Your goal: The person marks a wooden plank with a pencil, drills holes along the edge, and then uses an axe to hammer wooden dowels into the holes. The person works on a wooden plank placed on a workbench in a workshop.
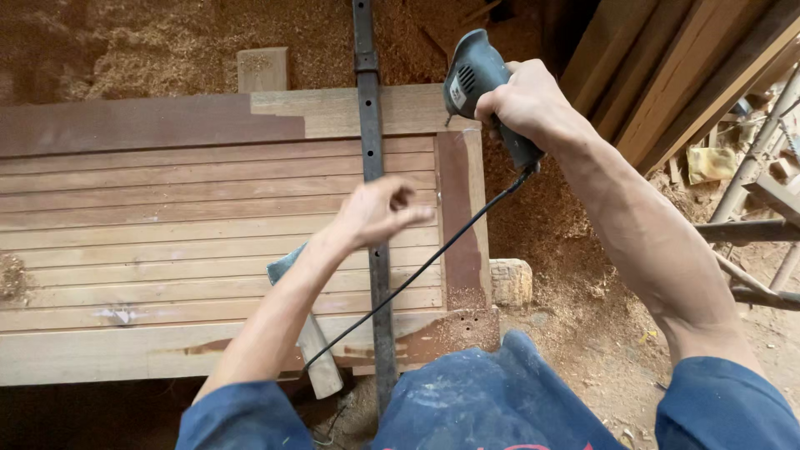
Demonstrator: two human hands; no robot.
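Note:
My right hand (523,104) grips a grey-green electric drill (477,79) held over the far right corner of a slatted wooden panel (192,242). The drill's black cord (425,267) runs down across the panel toward me. My left hand (379,210) hovers above the panel beside a dark metal bar clamp (372,167); its fingers are loosely curled and hold nothing. A hammer (310,333) with a wooden handle lies on the panel under my left forearm. The drill bit is hidden behind the drill body.
Sawdust (150,42) covers the ground behind and right of the panel. A small wood block (262,68) lies at the far edge, a pale chunk (510,282) at the right. Long boards (667,75) lean at upper right, beside metal frame parts (750,229).

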